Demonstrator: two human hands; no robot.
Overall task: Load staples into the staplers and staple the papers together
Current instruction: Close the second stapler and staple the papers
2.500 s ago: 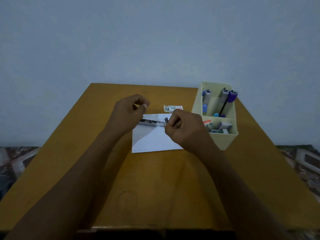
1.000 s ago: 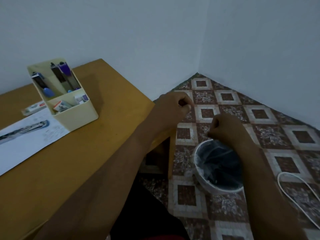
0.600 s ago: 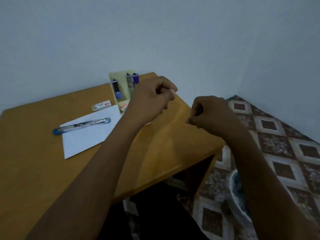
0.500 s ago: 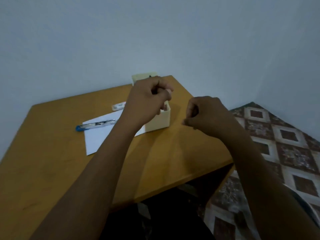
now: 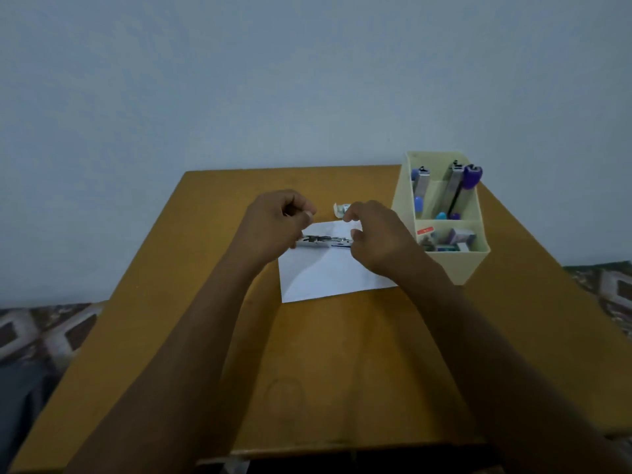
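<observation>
An open stapler [image 5: 323,241] lies flat across the far edge of a white paper [image 5: 325,275] on the wooden table [image 5: 342,354]. My left hand [image 5: 273,224] hovers over the stapler's left end with fingertips pinched together; whether anything is held in the pinch is hidden. My right hand [image 5: 376,239] is at the stapler's right end, its thumb and forefinger curled and slightly apart, with nothing visible between them. A small staple box [image 5: 339,209] lies just beyond the paper, partly behind my right hand.
A cream desk organizer [image 5: 455,268] stands at the right of the table, holding upright staplers [image 5: 421,189] in its back compartments and small staple boxes [image 5: 460,237] in front. A wall rises behind the table. Patterned floor shows on both sides.
The view swung from the waste bin on the floor at the right back to the table. Both hands moved from above the bin to over the stapler and paper.
</observation>
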